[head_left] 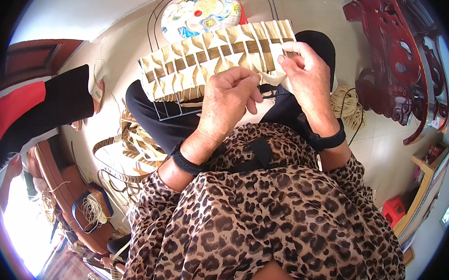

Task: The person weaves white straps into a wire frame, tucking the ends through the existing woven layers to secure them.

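Observation:
Across my lap rests a woven panel on a wire frame, with cream strips folded into puckered rows and darker brown bands running along it. My left hand is closed at its near edge, thumb and forefinger pinching a cream strip. That strip runs across to my right hand, which is bent over the panel's right end. The right thumb and forefinger come close together there, on the strip-work; my palm hides part of the strip. Thin dark wire shows below the panel's lower left corner.
Beyond the panel stands a round stool with a colourful patterned top. Carved dark red furniture is at the right, near a coil of pale cord. Loose strips lie by my left leg. A red plastic stool is at lower right.

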The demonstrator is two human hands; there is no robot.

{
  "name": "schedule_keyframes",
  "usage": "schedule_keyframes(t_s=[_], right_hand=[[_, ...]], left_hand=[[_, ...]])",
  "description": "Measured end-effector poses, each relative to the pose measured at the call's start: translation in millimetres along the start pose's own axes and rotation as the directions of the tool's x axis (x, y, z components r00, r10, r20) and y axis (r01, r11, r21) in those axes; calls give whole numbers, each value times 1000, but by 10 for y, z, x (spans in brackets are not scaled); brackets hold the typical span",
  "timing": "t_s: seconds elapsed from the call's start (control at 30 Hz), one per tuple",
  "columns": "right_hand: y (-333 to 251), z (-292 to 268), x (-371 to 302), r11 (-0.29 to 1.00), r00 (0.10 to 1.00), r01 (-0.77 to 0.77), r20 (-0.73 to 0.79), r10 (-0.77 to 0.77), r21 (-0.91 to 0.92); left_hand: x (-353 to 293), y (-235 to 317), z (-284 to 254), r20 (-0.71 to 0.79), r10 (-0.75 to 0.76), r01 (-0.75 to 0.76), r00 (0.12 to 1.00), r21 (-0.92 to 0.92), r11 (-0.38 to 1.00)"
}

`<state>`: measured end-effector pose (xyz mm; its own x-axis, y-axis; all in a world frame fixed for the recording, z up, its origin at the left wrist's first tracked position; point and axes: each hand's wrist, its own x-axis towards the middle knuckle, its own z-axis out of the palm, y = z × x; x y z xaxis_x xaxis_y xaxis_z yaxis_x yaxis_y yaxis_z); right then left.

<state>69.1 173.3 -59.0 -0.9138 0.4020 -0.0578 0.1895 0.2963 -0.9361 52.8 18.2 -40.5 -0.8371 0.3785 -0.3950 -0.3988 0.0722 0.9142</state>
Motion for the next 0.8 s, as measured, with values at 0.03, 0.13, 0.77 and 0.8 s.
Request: schedule_keyframes(t_s=[0.03, 0.13, 0.77, 0.8], right_hand=[[-16, -1, -5, 1000, 1000, -2, 0, 2, -4], [-92, -8, -7, 999, 998, -41, 41, 42, -26], [-69, -36, -25, 992, 997, 51, 65, -44, -116], [-92, -25, -33, 994, 996, -2, 84, 11, -112]], left_hand=[[-14, 8, -5, 41, -93, 93, 995, -3, 996], [-42, 51, 26, 81, -176, 181, 981, -63, 982], [100, 76, 52, 3, -12, 11, 1000, 202, 979], [173, 61, 13, -42, 200, -174, 979, 335, 926]])
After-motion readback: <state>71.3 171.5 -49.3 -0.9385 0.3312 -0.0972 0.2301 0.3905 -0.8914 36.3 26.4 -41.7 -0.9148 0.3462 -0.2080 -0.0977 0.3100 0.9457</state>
